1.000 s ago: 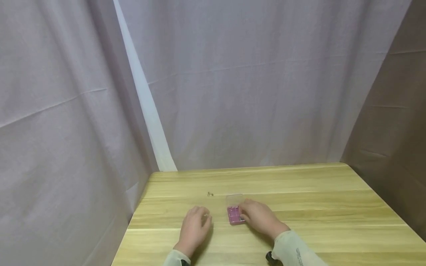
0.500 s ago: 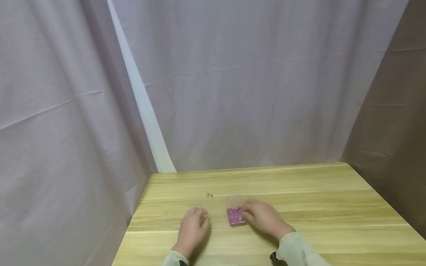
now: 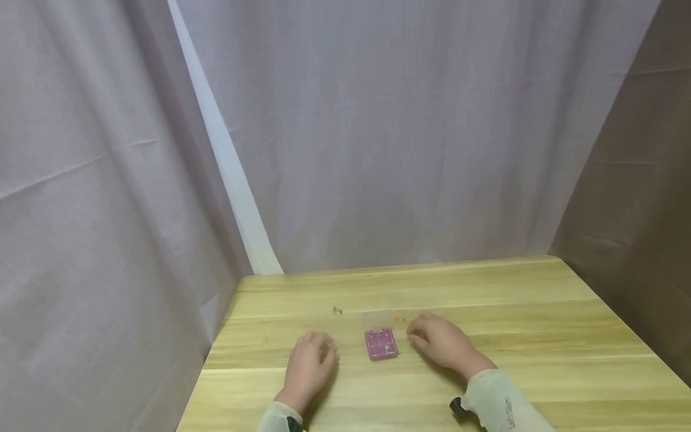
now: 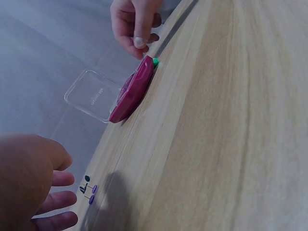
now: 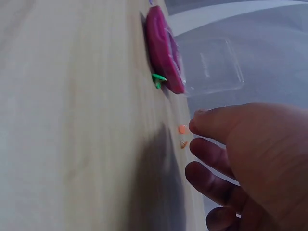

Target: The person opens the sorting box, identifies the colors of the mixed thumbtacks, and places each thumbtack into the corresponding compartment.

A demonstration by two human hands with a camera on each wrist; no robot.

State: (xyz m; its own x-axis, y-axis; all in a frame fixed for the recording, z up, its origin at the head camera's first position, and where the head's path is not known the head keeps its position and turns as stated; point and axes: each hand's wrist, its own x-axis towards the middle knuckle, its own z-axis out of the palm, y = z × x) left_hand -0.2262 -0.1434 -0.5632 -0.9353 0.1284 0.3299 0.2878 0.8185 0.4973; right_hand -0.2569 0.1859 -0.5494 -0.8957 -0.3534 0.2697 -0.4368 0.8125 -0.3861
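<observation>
A small magenta box (image 3: 381,345) with divided compartments lies on the wooden table, its clear lid (image 4: 94,95) swung open on the far side. Inside shows a green piece (image 3: 387,348), and small green pins (image 5: 158,80) lie against the box's right side. My right hand (image 3: 441,341) hovers right of the box, fingers loosely bent and holding nothing. Just beyond its fingertips are orange pins (image 5: 182,129). To the left of the box, my left hand (image 3: 311,364) is relaxed, with thumb and fingers apart. Purple-headed pins (image 4: 92,193) lie near its fingers.
Farther back on the table (image 3: 518,300) sit several small dark pins (image 3: 337,311). Grey curtains (image 3: 410,150) hang behind and on both sides, with a pale strip at the left gap.
My right hand has drawn away from the box to the right, uncovering the green piece and the orange pins. My left hand stays nearly still. The head view has shifted slightly.
</observation>
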